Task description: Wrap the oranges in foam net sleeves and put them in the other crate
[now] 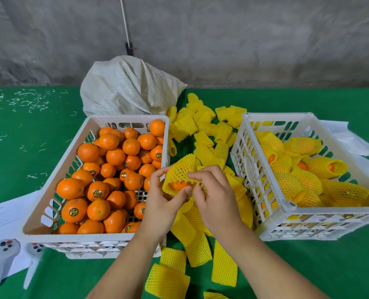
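Between the two crates, my left hand [161, 201] and my right hand [213, 197] pinch the rim of a yellow foam net sleeve [182, 169]. An orange [178, 185] sits partly inside it, showing at the sleeve's open lower end. The white crate on the left [49, 175] holds several bare oranges [112, 156]. The white crate on the right [265, 190] holds several oranges wrapped in yellow sleeves [302, 145]. Loose empty sleeves [203, 126] lie on the green table between and in front of the crates.
A white woven sack [127, 87] stands behind the left crate against the grey wall. White paper sheets [4, 214] and a white device [2, 257] lie at the front left. More paper [349, 139] lies behind the right crate. Green cloth [28, 130] covers the table.
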